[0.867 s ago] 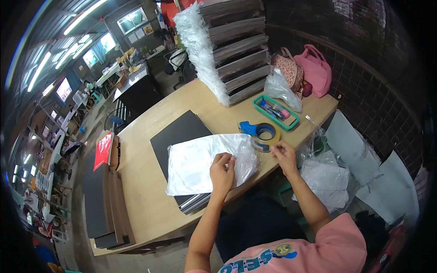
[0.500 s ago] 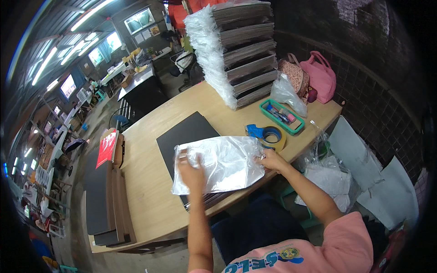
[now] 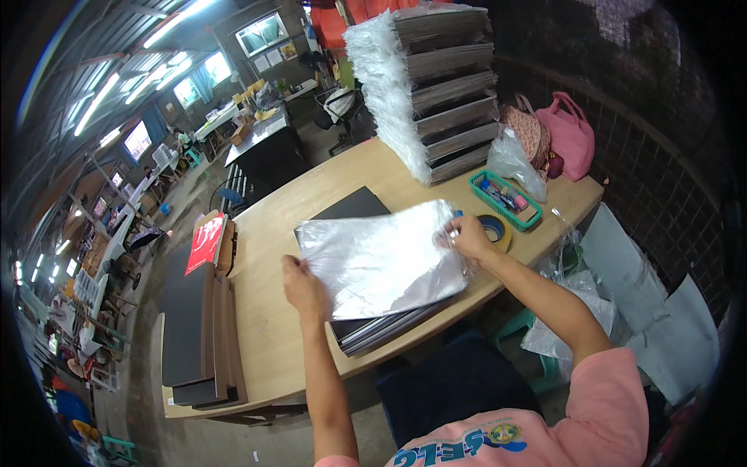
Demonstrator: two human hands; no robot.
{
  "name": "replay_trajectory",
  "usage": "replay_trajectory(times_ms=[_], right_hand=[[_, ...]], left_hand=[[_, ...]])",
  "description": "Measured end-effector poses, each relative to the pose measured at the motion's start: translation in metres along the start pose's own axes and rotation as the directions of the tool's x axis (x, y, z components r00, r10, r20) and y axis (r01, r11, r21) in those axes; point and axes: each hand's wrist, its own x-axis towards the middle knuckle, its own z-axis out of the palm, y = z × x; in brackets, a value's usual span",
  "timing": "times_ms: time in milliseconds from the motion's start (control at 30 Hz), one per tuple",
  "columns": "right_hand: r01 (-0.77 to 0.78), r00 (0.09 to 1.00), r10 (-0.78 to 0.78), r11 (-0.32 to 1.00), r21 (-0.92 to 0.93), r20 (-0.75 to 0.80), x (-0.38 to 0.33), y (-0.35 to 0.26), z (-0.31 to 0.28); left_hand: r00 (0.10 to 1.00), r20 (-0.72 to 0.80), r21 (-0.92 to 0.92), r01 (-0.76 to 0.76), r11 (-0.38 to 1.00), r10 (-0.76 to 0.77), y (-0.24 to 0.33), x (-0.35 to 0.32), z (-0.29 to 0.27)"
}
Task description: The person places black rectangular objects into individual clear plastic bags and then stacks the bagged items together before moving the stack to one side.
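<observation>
A shiny clear plastic bag lies crinkled and slightly raised over a stack of dark flat boards. My right hand pinches the bag at its right end. At the bag's left edge is my left hand, its fingers curled together; whether it grips the plastic there is hidden. Beneath the bag, the stack's layered front edges show near the table's front. Just beyond my right hand sits a yellow tape roll, partly covered by that hand.
On the wooden table, dark boards stand at left beside a red folder. Behind rise tall plastic-wrapped stacks. A green basket of pens and a pink bag are at right. A dark seat is below.
My left hand has slid from on top of the bag to its left edge, its fingers curling in. The bag's right end has lifted with my right hand. The whole view has shifted slightly.
</observation>
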Motion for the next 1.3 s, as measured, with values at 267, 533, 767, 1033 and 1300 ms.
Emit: replay_trajectory(times_ms=[267, 533, 767, 1033, 1300], right_hand=[[0.657, 0.723, -0.677, 0.735, 0.165, 0.139, 0.111, -0.213, -0.035], [0.92, 0.319, -0.837, 0.386, 0.068, 0.444, 0.123, -0.339, 0.016], [0.961, 0.209, -0.967, 0.176, -0.212, 0.143, 0.168, -0.41, -0.043], [0.924, 0.367, -0.908, 0.382, -0.038, -0.202, 0.207, -0.426, -0.122], [0.201, 0.978, -0.199, 0.979, 0.039, -0.057, 0.157, -0.151, 0.021]], left_hand=[[0.931, 0.015, -0.106, 0.364, 0.925, -0.364, -0.149, 0.004, -0.019], [0.857, 0.379, -0.706, 0.025, 0.707, 0.349, -0.015, 0.124, -0.039], [0.884, 0.413, -0.779, 0.219, 0.588, 0.219, -0.046, 0.148, -0.053], [0.881, 0.384, -0.656, 0.049, 0.753, 0.276, -0.089, 0.163, -0.047], [0.967, 0.253, -0.507, 0.143, 0.85, -0.012, -0.09, 0.157, -0.192]])
